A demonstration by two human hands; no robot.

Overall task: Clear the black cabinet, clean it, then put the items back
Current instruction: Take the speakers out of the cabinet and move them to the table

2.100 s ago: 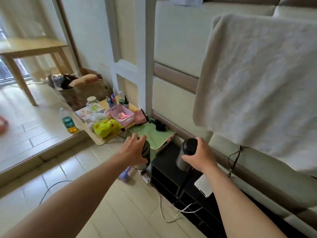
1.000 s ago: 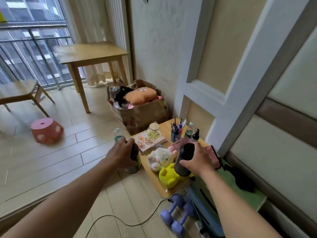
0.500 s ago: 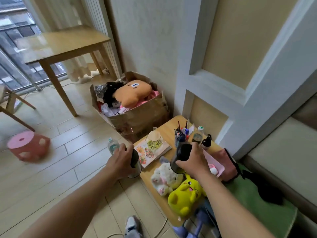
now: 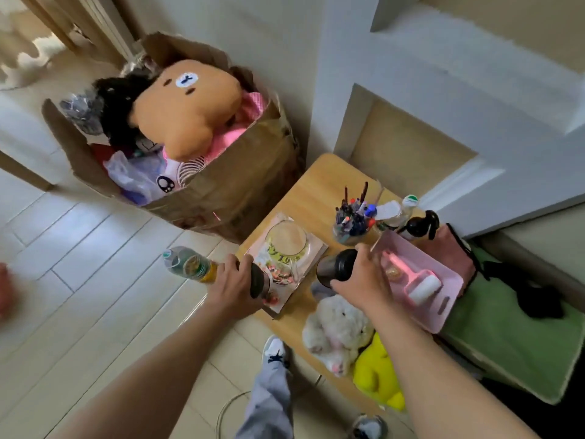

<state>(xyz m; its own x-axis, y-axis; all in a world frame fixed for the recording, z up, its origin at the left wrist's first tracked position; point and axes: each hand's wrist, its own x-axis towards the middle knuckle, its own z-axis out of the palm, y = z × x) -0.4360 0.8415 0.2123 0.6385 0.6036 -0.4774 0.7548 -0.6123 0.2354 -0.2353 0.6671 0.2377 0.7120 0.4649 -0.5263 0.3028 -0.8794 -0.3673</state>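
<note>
My left hand (image 4: pixel 232 285) grips a dark cylindrical flask (image 4: pixel 259 282) over the left edge of a low wooden table (image 4: pixel 319 182). In my right hand (image 4: pixel 364 280) is a second dark flask with a black lid (image 4: pixel 335 267), held above the table's middle beside a pink tray (image 4: pixel 443 315). The black cabinet is out of view.
On the table stand a glass jar (image 4: pixel 286 245) on a booklet, a pen cup (image 4: pixel 351 224), small bottles, a white plush (image 4: pixel 337 332) and a yellow plush (image 4: pixel 378 373). A drink bottle (image 4: pixel 186 264) stands on the floor at left. A cardboard box (image 4: pixel 228 185) of soft toys sits behind. A green-topped box (image 4: pixel 519 337) lies right.
I have turned left from the black cabinet, carrying both flasks to the low table. The view now tilts further down over it, and both hands sit closer above the tabletop.
</note>
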